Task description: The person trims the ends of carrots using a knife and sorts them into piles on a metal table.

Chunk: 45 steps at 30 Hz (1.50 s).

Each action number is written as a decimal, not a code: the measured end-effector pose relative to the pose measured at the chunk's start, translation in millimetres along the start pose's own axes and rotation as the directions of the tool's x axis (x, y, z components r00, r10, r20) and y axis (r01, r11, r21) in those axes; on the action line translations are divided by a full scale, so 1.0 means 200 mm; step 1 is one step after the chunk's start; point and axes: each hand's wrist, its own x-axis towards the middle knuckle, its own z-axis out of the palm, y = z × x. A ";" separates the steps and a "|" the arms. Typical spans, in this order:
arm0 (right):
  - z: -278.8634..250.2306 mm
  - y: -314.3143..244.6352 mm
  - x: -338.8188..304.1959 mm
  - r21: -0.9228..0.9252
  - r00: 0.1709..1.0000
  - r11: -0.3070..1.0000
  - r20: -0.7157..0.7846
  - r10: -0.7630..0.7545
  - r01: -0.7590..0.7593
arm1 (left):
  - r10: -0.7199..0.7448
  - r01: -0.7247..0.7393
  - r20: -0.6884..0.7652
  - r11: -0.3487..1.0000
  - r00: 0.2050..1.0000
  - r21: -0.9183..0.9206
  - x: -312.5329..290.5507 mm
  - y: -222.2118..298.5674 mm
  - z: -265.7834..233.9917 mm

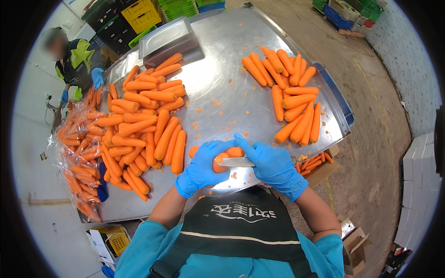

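Close in front of me at the table's near edge, my left hand (204,163) in a blue glove is closed around carrots (219,164). One cut end faces right and another carrot end shows just above it; how many I hold is hidden by the glove. My right hand (274,167), also gloved in blue, is closed on a knife (237,161). Its blade points left and touches the carrot end. The handle is covered by my fingers. Small orange trimmings lie on the metal below the hands.
A big carrot heap (139,123) covers the left of the metal table (215,74), beside clear plastic bags (69,160) of carrots. A smaller pile (294,99) lies right. A lidded metal tub (166,39) stands behind. A co-worker (76,62) is far left. A carton (322,172) holds carrots.
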 end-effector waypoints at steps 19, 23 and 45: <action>0.23 0.22 -0.02 0.496 0.883 0.766 0.001 0.470 -0.409 | -0.482 0.029 0.072 -0.095 0.873 -0.995 0.02 -0.25 -0.03; 0.32 0.18 -0.04 0.496 0.911 0.798 -0.034 0.411 -0.342 | -0.563 -0.148 0.086 -0.357 0.822 -0.922 0.03 -0.39 0.00; 0.52 0.20 -0.14 0.527 0.847 0.685 0.141 0.512 -0.502 | -0.395 -0.074 -0.726 0.851 0.563 -0.520 -0.20 -0.66 -1.41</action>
